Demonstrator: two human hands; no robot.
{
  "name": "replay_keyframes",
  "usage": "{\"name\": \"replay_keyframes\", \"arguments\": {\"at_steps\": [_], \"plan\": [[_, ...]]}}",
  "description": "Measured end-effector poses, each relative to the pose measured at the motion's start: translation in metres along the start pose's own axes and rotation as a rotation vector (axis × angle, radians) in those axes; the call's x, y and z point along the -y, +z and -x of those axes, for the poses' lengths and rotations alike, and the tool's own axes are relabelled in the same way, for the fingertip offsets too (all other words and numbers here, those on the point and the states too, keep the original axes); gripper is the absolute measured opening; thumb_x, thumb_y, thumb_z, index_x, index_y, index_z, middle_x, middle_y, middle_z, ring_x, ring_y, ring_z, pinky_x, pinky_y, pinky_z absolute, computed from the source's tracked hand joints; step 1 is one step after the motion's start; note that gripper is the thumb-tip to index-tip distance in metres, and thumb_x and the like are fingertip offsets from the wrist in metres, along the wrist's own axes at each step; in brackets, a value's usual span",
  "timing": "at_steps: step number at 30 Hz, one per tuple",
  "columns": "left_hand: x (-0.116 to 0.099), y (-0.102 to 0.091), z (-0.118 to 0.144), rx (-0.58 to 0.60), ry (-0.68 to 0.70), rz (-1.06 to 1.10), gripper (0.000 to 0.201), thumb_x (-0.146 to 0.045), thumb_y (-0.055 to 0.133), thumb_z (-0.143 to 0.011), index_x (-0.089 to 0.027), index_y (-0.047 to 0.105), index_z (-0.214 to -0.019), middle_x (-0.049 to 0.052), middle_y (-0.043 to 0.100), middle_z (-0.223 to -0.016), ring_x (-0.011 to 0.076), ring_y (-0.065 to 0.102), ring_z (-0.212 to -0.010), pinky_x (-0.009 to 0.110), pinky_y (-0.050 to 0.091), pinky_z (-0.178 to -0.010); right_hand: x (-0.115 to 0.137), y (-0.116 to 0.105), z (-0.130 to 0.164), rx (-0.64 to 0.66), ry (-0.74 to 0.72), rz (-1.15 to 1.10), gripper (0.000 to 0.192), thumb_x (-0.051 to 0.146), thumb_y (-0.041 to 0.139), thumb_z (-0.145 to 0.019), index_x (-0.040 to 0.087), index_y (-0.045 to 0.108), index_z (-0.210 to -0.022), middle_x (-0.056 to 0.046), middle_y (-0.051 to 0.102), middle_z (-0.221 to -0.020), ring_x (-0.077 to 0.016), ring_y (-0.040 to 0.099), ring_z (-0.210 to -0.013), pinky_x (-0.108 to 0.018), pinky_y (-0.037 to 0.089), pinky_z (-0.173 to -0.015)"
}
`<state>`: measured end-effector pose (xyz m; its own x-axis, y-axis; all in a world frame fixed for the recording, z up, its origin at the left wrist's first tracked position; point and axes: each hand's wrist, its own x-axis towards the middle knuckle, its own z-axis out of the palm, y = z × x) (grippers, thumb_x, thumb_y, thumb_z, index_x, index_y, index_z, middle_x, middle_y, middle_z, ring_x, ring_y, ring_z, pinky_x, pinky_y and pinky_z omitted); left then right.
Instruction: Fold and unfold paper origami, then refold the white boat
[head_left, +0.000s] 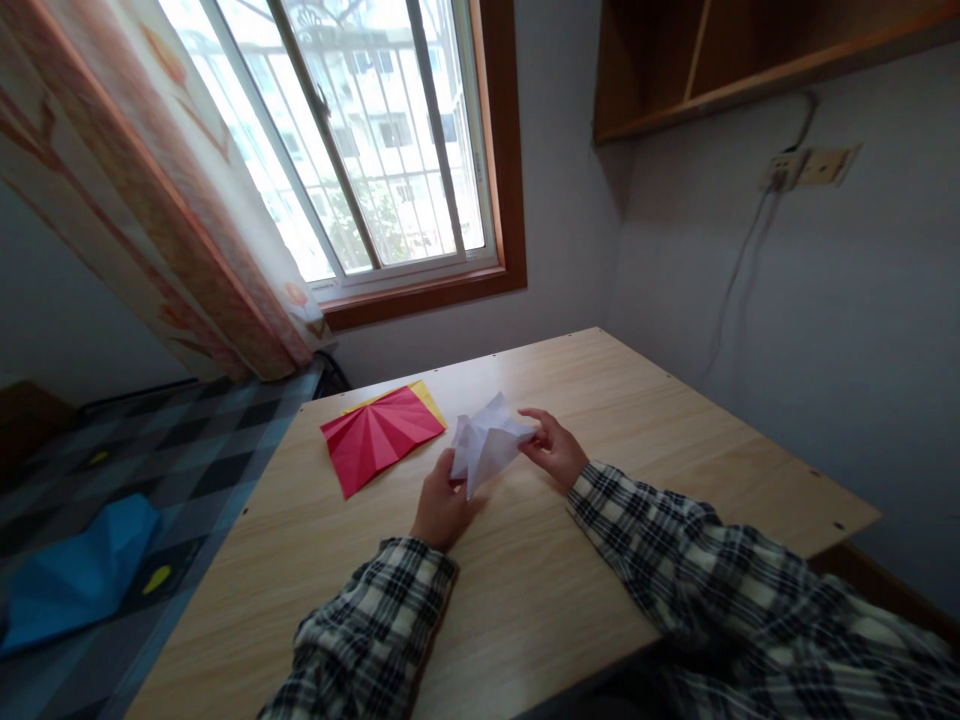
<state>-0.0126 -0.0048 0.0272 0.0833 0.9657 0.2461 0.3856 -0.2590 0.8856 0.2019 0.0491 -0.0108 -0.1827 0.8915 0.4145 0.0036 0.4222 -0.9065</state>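
Note:
A folded white paper [489, 443] is held just above the wooden table [675, 440] between both hands. My left hand [441, 505] pinches its lower left corner. My right hand [553, 447] grips its right side with thumb and fingers. Both arms wear black-and-white plaid sleeves. Left of the white paper a creased red paper sheet [379, 436] lies flat on the table, with a yellow sheet [429, 396] showing from under its far edge.
A crumpled blue paper [79, 570] lies on the checkered bedspread [187, 450] left of the table. Behind are a window with a patterned curtain [150, 190], a wall socket with a cable [784, 170] and a wooden shelf [750, 60].

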Motion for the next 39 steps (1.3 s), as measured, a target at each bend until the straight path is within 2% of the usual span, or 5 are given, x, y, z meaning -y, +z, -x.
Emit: {"name": "replay_keyframes", "arguments": {"at_steps": [8, 13, 18, 27, 39], "plan": [[0.002, 0.001, 0.000, -0.048, -0.004, -0.003, 0.033, -0.034, 0.071, -0.071, -0.020, 0.058, -0.097, 0.003, 0.071, -0.087, 0.0216, 0.068, -0.078, 0.032, 0.054, -0.069, -0.007, 0.005, 0.000, 0.019, 0.084, -0.097, 0.032, 0.043, 0.072, -0.074, 0.019, 0.066, -0.094, -0.002, 0.067, -0.082, -0.0168, 0.063, -0.074, -0.030, 0.052, -0.070], [0.008, 0.002, 0.000, -0.118, 0.020, 0.095, 0.075, -0.032, 0.070, -0.073, -0.020, 0.034, -0.138, 0.005, 0.069, -0.096, 0.0202, 0.068, -0.078, 0.032, 0.054, -0.071, -0.006, 0.005, 0.001, 0.011, 0.111, -0.121, 0.026, 0.042, 0.072, -0.073, 0.018, 0.068, -0.081, -0.001, 0.065, -0.073, -0.0158, 0.061, -0.068, -0.029, 0.050, -0.066], [0.005, 0.004, -0.002, -0.130, 0.001, 0.259, 0.094, -0.033, 0.069, -0.075, -0.021, 0.012, -0.149, 0.005, 0.068, -0.096, 0.0172, 0.066, -0.072, 0.028, 0.053, -0.065, -0.003, 0.008, 0.002, -0.030, 0.149, -0.168, 0.030, 0.045, 0.074, -0.070, 0.018, 0.067, -0.081, 0.000, 0.065, -0.071, -0.0152, 0.061, -0.066, -0.029, 0.051, -0.064], [0.005, 0.007, -0.004, -0.023, -0.060, 0.181, 0.036, -0.039, 0.060, -0.078, -0.013, 0.065, -0.103, 0.012, 0.072, -0.100, 0.0266, 0.066, -0.093, 0.038, 0.052, -0.082, -0.004, 0.008, 0.000, -0.096, 0.171, -0.216, 0.033, 0.048, 0.075, -0.068, 0.019, 0.066, -0.080, -0.001, 0.065, -0.073, -0.0160, 0.061, -0.068, -0.032, 0.056, -0.065], [0.008, 0.005, -0.004, 0.081, -0.042, -0.076, 0.025, -0.036, 0.060, -0.076, -0.017, 0.075, -0.077, 0.008, 0.076, -0.080, 0.0259, 0.068, -0.077, 0.035, 0.052, -0.071, 0.003, 0.013, -0.001, -0.139, 0.195, -0.306, 0.038, 0.048, 0.077, -0.066, 0.021, 0.055, -0.081, 0.000, 0.066, -0.078, -0.0166, 0.063, -0.073, -0.030, 0.056, -0.064]]}}
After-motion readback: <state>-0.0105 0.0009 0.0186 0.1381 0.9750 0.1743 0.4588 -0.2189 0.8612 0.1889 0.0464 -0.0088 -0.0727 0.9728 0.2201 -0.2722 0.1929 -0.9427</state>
